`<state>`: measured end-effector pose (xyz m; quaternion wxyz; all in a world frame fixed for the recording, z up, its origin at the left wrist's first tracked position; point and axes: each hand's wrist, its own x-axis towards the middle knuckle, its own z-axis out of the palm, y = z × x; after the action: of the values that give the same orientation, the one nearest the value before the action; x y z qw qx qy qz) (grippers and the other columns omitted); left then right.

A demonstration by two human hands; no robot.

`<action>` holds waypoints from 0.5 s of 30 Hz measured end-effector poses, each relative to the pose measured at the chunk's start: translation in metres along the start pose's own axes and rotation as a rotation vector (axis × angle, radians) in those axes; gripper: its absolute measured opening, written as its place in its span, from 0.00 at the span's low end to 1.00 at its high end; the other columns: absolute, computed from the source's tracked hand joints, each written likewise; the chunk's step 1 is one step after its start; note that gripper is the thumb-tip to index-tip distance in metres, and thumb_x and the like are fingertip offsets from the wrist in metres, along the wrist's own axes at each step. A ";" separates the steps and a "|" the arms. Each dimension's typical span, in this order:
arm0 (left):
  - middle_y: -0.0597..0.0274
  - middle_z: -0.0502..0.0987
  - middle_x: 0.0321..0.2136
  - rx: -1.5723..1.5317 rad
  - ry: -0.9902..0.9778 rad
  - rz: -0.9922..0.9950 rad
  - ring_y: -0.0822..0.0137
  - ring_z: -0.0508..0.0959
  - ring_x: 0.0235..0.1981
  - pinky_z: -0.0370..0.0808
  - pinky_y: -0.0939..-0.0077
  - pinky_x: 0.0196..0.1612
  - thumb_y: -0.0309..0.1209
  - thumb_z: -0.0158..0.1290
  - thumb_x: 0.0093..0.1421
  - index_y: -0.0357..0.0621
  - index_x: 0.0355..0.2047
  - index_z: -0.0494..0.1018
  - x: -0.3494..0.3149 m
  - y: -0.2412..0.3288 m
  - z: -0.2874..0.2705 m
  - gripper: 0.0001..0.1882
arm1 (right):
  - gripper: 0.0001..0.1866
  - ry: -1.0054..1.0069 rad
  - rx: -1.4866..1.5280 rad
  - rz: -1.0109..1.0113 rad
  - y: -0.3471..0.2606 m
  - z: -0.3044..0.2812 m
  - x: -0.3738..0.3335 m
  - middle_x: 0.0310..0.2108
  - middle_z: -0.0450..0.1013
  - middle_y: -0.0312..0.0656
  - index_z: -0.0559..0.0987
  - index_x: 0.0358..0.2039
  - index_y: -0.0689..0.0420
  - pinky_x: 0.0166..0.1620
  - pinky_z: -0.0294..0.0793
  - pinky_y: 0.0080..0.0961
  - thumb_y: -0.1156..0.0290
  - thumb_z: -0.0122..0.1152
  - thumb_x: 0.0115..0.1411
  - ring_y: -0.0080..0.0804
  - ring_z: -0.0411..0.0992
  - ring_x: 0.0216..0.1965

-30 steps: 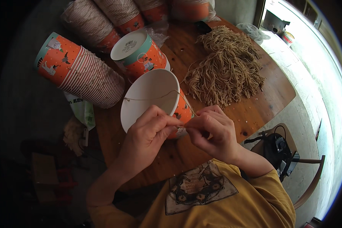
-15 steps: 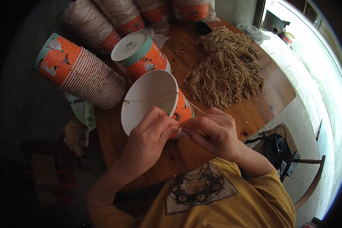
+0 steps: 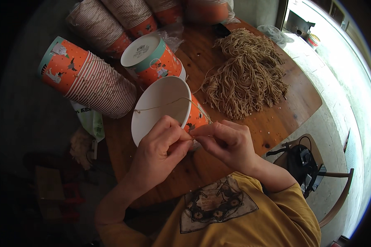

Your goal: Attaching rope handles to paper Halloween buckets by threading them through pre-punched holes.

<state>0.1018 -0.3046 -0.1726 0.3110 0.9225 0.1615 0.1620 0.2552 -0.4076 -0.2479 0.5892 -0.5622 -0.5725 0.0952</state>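
An orange paper bucket with a white inside lies tilted on the table, its mouth facing me. Thin tan string crosses its opening from the left rim, over the right rim and down the orange outside. At the bucket's near right side, my left hand is closed, thumb and forefinger pinching. My right hand is closed too, its fingertips meeting the left ones on a short bit of string. The fingers mostly hide that bit, so I cannot tell whether it is knotted.
A heap of tan strings lies on the wooden table to the right. Behind the bucket stands an upturned bucket; left of it leans a nested stack. Bagged stacks line the back. A chair holds a black bag.
Both hands have shifted slightly left, still pinching together. The string past the right rim has dropped from beside my right hand to hang against the bucket's side.
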 end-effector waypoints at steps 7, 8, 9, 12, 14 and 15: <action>0.62 0.67 0.30 -0.012 0.047 0.013 0.68 0.74 0.31 0.72 0.76 0.32 0.17 0.53 0.55 0.38 0.31 0.72 0.000 -0.002 0.001 0.05 | 0.04 0.068 -0.024 0.001 0.003 0.004 0.001 0.20 0.71 0.33 0.76 0.28 0.58 0.21 0.64 0.15 0.79 0.62 0.51 0.15 0.66 0.17; 0.62 0.68 0.31 -0.016 0.070 0.017 0.68 0.74 0.31 0.72 0.76 0.33 0.16 0.52 0.55 0.38 0.31 0.72 0.001 -0.004 0.001 0.05 | 0.04 0.070 -0.025 0.003 0.007 0.005 0.003 0.20 0.71 0.33 0.76 0.28 0.58 0.21 0.64 0.15 0.79 0.62 0.51 0.15 0.66 0.17; 0.62 0.68 0.31 -0.017 0.068 0.018 0.68 0.74 0.31 0.72 0.76 0.33 0.16 0.52 0.55 0.38 0.31 0.72 0.001 -0.006 0.000 0.05 | 0.05 0.124 -0.075 -0.037 0.010 0.007 0.005 0.19 0.70 0.33 0.75 0.27 0.58 0.20 0.64 0.15 0.79 0.62 0.51 0.14 0.66 0.17; 0.61 0.69 0.32 -0.035 0.038 0.011 0.67 0.74 0.32 0.72 0.75 0.35 0.15 0.51 0.55 0.39 0.34 0.72 0.000 -0.012 -0.001 0.08 | 0.06 0.196 -0.111 -0.074 0.015 0.013 0.009 0.16 0.68 0.31 0.74 0.28 0.57 0.19 0.62 0.14 0.79 0.62 0.51 0.13 0.64 0.15; 0.61 0.71 0.34 -0.220 0.058 -0.103 0.69 0.76 0.37 0.73 0.75 0.40 0.15 0.50 0.56 0.40 0.39 0.70 -0.004 -0.016 0.004 0.11 | 0.07 0.211 -0.097 -0.070 0.015 0.016 0.011 0.15 0.67 0.30 0.74 0.29 0.57 0.18 0.61 0.14 0.79 0.62 0.51 0.13 0.64 0.14; 0.61 0.71 0.34 -0.220 0.058 -0.103 0.69 0.76 0.37 0.73 0.75 0.40 0.15 0.50 0.56 0.40 0.39 0.70 -0.004 -0.016 0.005 0.11 | 0.08 0.222 -0.127 -0.097 0.014 0.017 0.012 0.15 0.67 0.32 0.73 0.28 0.56 0.19 0.65 0.20 0.79 0.63 0.48 0.21 0.66 0.15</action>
<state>0.0969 -0.2967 -0.1868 0.4134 0.8682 0.1990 0.1889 0.2534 -0.3835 -0.2570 0.6161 -0.5772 -0.5351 -0.0325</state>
